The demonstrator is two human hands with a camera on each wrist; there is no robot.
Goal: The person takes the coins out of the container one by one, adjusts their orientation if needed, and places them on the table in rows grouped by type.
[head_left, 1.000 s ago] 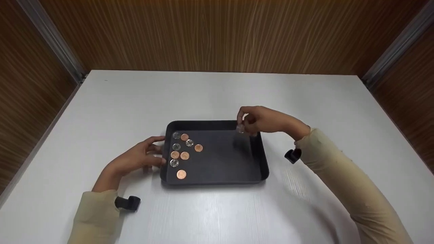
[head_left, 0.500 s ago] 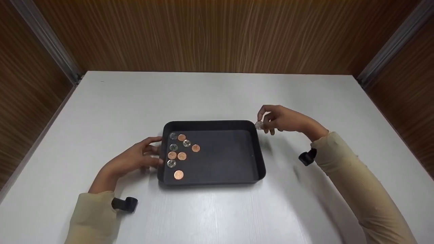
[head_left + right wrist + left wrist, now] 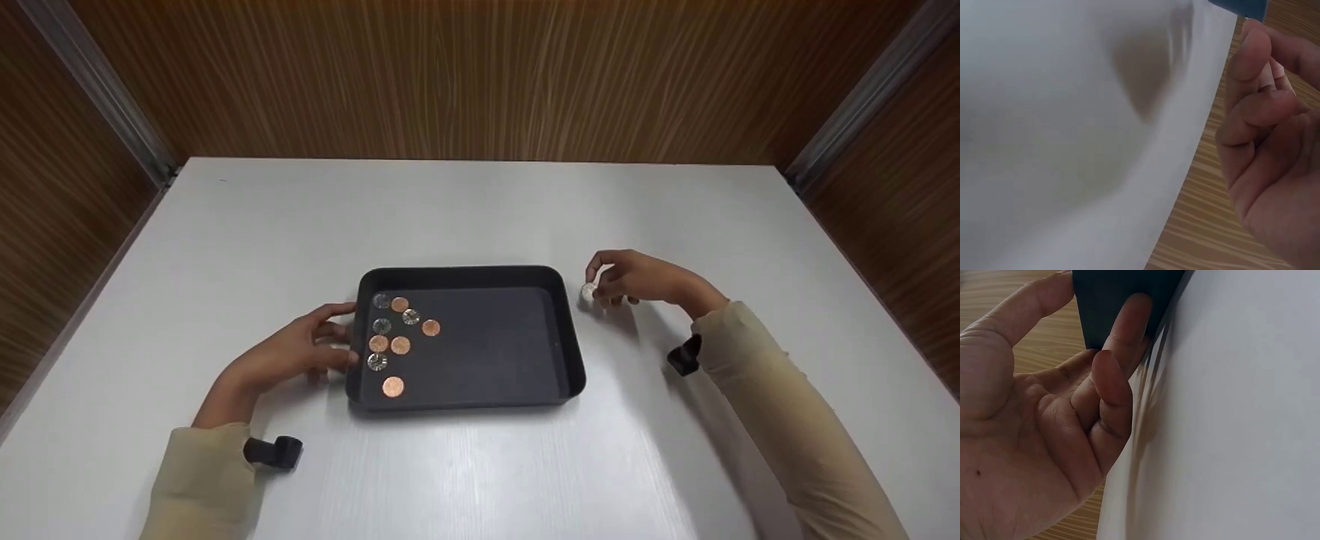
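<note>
A black rectangular tray [image 3: 574, 352] sits mid-table, with several copper and silver coins [image 3: 392, 336] clustered in its left part. My left hand [image 3: 300, 351] rests against the tray's left wall, fingers fairly straight; the left wrist view shows a fingertip touching the dark tray wall [image 3: 1112, 304]. My right hand [image 3: 630, 279] hovers just above the white table [image 3: 480, 472], right of the tray's far right corner, pinching a silver coin [image 3: 589, 291] between curled fingers. In the right wrist view the curled fingers [image 3: 1252, 112] hide the coin.
Wooden panel walls [image 3: 480, 75] close in the table at the back and both sides. Black wrist-camera mounts [image 3: 274, 451] sit on both beige sleeves.
My right hand has carried the silver coin from over the tray's far right corner out to the right and down toward the table. The left hand has stayed put.
</note>
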